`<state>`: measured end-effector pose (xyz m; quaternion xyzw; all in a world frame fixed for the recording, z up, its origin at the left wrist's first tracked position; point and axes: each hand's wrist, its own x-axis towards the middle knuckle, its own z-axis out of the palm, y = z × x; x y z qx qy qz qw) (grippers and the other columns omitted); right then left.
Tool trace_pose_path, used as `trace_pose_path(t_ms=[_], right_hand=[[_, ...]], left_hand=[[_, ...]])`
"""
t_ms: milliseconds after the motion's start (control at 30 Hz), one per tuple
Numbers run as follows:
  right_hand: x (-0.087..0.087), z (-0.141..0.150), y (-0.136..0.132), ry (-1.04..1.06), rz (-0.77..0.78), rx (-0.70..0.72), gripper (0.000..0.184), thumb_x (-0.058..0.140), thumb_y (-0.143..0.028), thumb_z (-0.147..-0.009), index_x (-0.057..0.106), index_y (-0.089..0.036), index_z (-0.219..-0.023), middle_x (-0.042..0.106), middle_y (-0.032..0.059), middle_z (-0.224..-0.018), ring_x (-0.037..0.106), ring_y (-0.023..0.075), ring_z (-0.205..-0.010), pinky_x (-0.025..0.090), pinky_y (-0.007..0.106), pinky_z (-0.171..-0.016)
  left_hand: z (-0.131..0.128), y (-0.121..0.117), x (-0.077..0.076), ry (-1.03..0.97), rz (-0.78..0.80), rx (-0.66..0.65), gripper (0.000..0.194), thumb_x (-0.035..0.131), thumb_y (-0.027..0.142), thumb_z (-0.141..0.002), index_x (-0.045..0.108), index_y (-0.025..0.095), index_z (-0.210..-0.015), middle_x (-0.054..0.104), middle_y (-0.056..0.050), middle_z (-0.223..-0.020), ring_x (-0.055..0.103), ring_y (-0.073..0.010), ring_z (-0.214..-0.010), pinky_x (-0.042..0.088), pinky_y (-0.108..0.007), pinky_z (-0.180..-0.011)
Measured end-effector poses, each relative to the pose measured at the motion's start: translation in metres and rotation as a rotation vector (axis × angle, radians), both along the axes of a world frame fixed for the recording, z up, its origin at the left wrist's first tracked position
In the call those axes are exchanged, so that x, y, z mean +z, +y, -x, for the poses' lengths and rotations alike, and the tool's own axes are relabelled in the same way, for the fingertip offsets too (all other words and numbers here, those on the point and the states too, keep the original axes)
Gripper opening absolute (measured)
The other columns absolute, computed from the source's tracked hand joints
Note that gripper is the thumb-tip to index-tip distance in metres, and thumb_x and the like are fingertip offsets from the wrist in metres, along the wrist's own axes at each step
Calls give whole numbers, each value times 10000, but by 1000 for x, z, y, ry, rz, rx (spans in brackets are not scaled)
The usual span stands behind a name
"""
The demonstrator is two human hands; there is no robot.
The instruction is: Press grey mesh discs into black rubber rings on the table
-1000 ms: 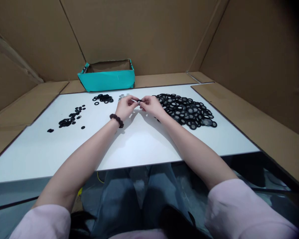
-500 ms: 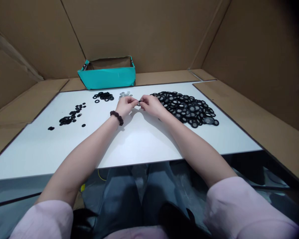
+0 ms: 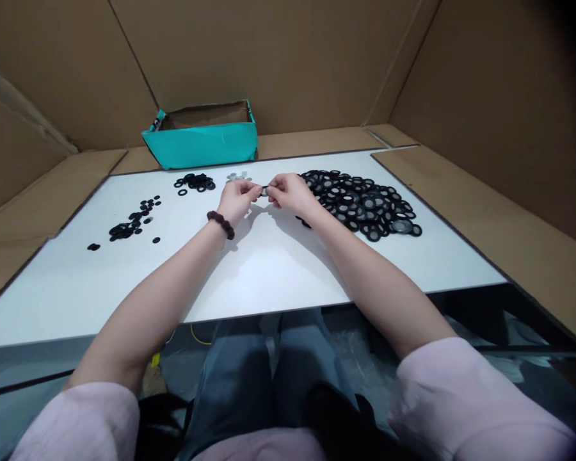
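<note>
Pinching a small black ring [image 3: 264, 190] between them, the left hand [image 3: 236, 200] and right hand [image 3: 292, 194] met fingertip to fingertip above the smooth white board [image 3: 269, 269]. At three o'clock sprawled a heap of flat black washers [image 3: 360, 205]; at eleven, a smaller ring cluster [image 3: 194, 182]; beyond it, a teal box [image 3: 202, 144].
</note>
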<state>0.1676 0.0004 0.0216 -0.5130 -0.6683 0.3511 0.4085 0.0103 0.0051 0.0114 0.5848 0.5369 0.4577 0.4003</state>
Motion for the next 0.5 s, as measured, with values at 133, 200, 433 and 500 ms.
trace_pose_path(t_ms=[133,200,433,500], right_hand=[[-1,3,0,106,95,-23,310,640,-9,-883,578,-180,-631,632,-4,-562,604,122,-521,568,255,-609],[0,6,-3,181,166,-56,319,647,-7,-905,588,-173,-639,642,4,-570,598,116,-511,581,255,-580],[10,10,-13,462,406,-56,325,665,-1,-971,611,-144,-684,675,30,-593,660,101,-534,645,219,-617],[14,9,-16,474,478,-20,312,642,6,-990,614,-138,-715,697,44,-621,678,97,-546,628,184,-603]], left_hand=[[-3,-2,-2,1,8,-8,171,703,171,-854,656,162,-690,635,-20,-629,621,-164,-646,563,-333,-690],[-4,-2,-6,-20,-11,-2,163,700,183,-856,663,162,-699,660,-28,-643,646,-171,-663,572,-333,-697],[-5,0,-12,3,-103,6,195,623,109,-836,774,158,-947,751,-51,-823,691,-182,-767,598,-345,-769],[-3,2,-13,26,-141,-7,222,614,133,-832,792,160,-960,755,-45,-831,683,-177,-778,599,-344,-791]])
